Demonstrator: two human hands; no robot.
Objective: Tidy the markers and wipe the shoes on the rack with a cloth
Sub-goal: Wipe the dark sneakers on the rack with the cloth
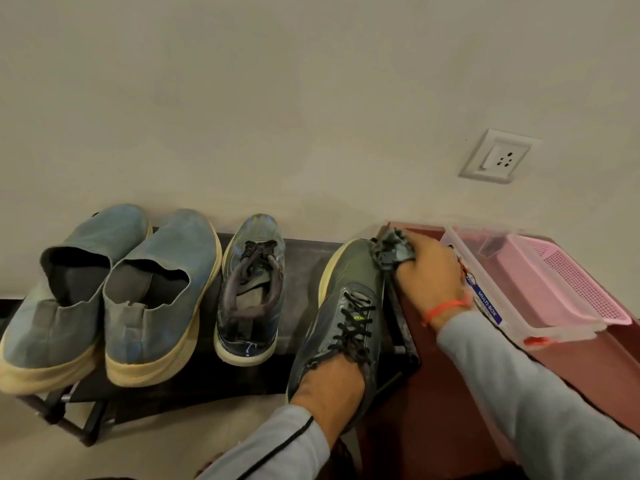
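Observation:
A dark grey lace-up sneaker [349,292] lies tilted at the right end of the black shoe rack [304,258]. My left hand [329,386] grips its heel end. My right hand [429,268] holds a bunched dark cloth [389,249] against the sneaker's toe. Its partner sneaker [251,292] stands in the middle of the rack. Two blue slip-on shoes [104,296] sit side by side at the left. No markers can be made out.
A dark red cabinet top [450,393] adjoins the rack on the right. On it lies a clear plastic box [502,299] with a blue label, and beside it a pink mesh basket [568,289]. A wall socket [498,155] sits above.

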